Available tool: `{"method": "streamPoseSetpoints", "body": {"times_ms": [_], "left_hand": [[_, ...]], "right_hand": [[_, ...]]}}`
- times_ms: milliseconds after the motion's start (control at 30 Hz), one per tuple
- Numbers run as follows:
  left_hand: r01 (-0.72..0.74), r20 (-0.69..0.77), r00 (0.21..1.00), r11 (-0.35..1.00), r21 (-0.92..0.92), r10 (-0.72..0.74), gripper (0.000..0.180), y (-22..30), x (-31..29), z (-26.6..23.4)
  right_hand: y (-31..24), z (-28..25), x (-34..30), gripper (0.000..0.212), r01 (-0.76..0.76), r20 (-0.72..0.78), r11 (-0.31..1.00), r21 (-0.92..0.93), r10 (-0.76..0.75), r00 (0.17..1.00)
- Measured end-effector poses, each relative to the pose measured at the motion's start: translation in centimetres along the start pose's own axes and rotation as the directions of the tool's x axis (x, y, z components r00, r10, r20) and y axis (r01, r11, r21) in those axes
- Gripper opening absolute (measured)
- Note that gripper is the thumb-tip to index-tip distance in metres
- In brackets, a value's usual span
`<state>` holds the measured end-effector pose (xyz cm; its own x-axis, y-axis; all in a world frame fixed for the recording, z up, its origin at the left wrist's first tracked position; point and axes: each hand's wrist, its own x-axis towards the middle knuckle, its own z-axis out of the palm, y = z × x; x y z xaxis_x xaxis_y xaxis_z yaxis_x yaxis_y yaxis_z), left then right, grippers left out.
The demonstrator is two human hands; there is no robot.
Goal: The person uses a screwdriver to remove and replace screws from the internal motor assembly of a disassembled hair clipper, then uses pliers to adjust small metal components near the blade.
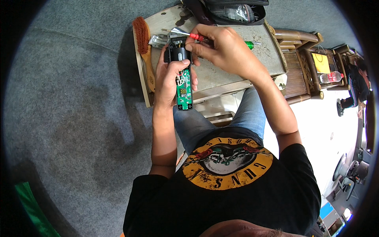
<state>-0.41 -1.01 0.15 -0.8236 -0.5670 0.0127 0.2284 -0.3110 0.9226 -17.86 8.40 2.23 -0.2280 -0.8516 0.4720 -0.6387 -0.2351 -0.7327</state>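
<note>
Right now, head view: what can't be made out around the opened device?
- Red-handled screwdriver: most of the handle is hidden inside the right hand.
- Black opened device with green circuit board: its back is covered by the left hand.
- Board parts: too small.
- Black bag: cut by the top edge.

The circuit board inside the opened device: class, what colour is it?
Green; the circuit board shows best in the head view, held in the left hand.

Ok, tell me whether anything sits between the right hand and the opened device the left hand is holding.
Nothing visible does. The right hand already rests its fingertips on the black top of the opened device, which the left hand grips from the side. The red-handled tool lies in the right hand, not between them.
</note>
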Motion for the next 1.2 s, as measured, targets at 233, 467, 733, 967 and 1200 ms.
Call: {"method": "streamPoseSetpoints", "body": {"times_ms": [233,467,733,967,1200], "left_hand": [[0.002,0.007,1.000,1.000,0.006,-0.002,0.050,0.0,0.1,0.0],[0.008,0.000,1.000,1.000,0.003,-0.008,0.051,0.0,0.0,-0.1],[-0.002,-0.019,1.000,1.000,0.026,0.002,0.053,-0.1,-0.1,0.1],[-0.003,-0.010,1.000,0.999,0.041,0.003,0.052,0.0,0.0,0.0],[-0.007,-0.007,1.000,1.000,0.020,0.007,0.054,-0.1,0.1,0.1]], "right_hand": [[1.2,0.4,0.3,0.018,-0.163,0.102,0.953,0.255,0.141,0.985],[1.0,0.4,0.4,0.021,-0.207,0.175,0.903,0.375,0.150,0.973],[0.7,0.9,-0.1,0.020,-0.145,0.019,0.971,0.191,0.144,0.989],[0.5,0.7,-0.2,0.020,-0.212,0.074,0.943,0.256,0.200,0.977],[0.8,1.0,-0.1,0.016,-0.167,0.045,0.925,0.342,0.162,0.986]]}}
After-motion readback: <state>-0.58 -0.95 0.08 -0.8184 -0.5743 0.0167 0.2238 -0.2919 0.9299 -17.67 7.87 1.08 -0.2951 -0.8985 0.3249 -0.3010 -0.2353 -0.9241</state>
